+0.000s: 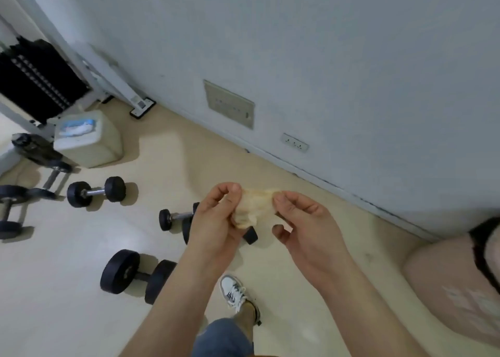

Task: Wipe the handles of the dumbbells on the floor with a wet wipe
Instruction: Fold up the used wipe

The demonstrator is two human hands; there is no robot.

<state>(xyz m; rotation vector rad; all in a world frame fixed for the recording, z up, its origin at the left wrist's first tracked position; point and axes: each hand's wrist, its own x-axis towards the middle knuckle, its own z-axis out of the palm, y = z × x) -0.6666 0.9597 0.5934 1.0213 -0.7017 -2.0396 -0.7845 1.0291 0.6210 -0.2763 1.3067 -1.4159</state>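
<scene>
The person holds a crumpled wet wipe [254, 208] in the air above the floor [67, 316]. The fingers of the left hand [216, 221] pinch its left edge and those of the right hand [305, 221] pinch its right edge, seemingly to spread it. No handle is touched yet. The dumbbells lie below: a small dumbbell [176, 217] just behind the left hand and a large dumbbell [138, 273] nearer. Pulling too hard could tear the thin wipe, or it could slip from the 2 light pinches onto the floor. Round ends may also roll towards the shoe [234, 293] once rubbed
</scene>
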